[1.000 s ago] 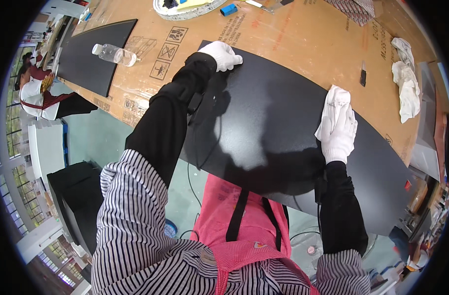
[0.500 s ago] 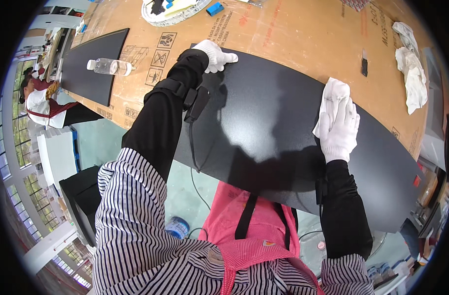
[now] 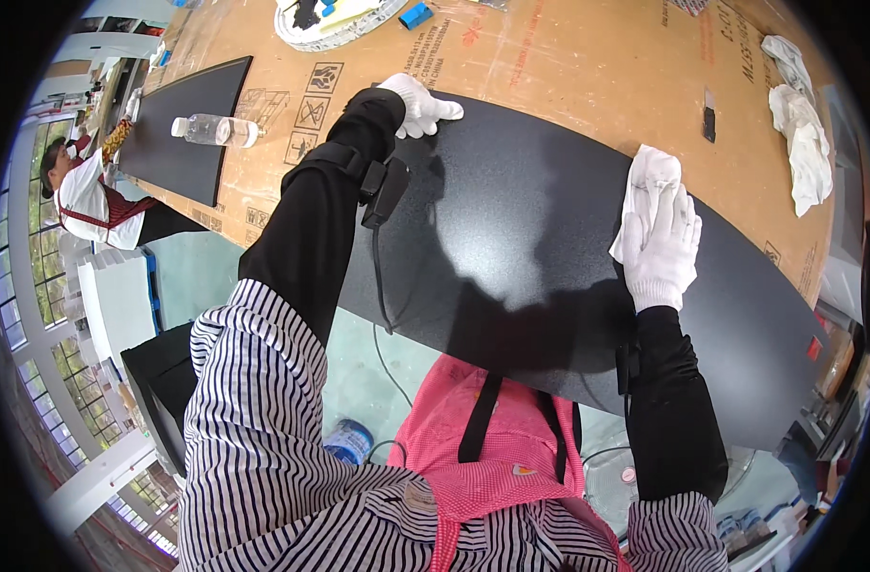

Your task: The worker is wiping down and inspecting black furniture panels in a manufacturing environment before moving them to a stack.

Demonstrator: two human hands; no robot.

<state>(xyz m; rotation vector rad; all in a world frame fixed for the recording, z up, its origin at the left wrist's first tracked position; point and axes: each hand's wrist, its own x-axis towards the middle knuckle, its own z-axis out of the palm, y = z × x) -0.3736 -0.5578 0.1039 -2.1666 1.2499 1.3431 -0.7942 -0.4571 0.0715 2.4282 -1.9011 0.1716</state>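
The head view, from the left of two side-by-side fisheye cameras, looks down and forward from head height, near enough that the sleeves [image 3: 249, 419] and apron [image 3: 502, 486] fill its lower part, the panel [image 3: 564, 210] its middle, the table [image 3: 587, 62] its top.

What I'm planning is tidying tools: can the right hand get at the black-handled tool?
Probably yes: the right hand rests on a white cloth over the dark panel, and nothing visible stands between it and the black-handled tool.
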